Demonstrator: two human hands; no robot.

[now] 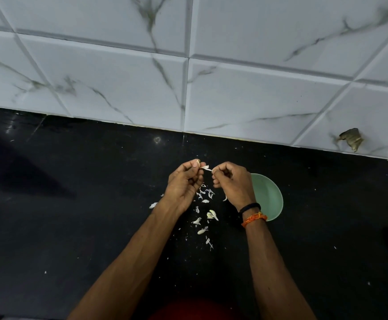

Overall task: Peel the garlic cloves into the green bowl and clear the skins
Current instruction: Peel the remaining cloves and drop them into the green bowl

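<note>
Both hands are up off the black counter (72, 227), close together, with a strip of skin (205, 168) stretched between them. The left hand (183, 183) has its fingers (194, 163) curled in and pinched at the tips round something pale that I take to be the garlic clove (197, 161), though only a sliver of it peeps out past the thumb. The right hand (233, 183) is curled too, thumb and forefinger nipping the far end of that skin.

What matters for the next pull is how the strip lies: it runs roughly sideways, from the clove toward the green bowl (270, 197), dipping slightly at the bowl end. So the right hand pulls away toward the bowl side while the left anchors the clove. I'd judge the peel is only partly off.

The bowl sits on the counter just behind and beneath the right wrist, partly hidden by it; whether any cloves lie inside I cannot tell. The clove is held on the side of the right hand away from the bowl, so the left hand would have to reach across, or hand over, to drop it in.

Loose skins (205, 213) are scattered on the counter beside the bowl, below and between the two wrists, not yet cleared.
</note>
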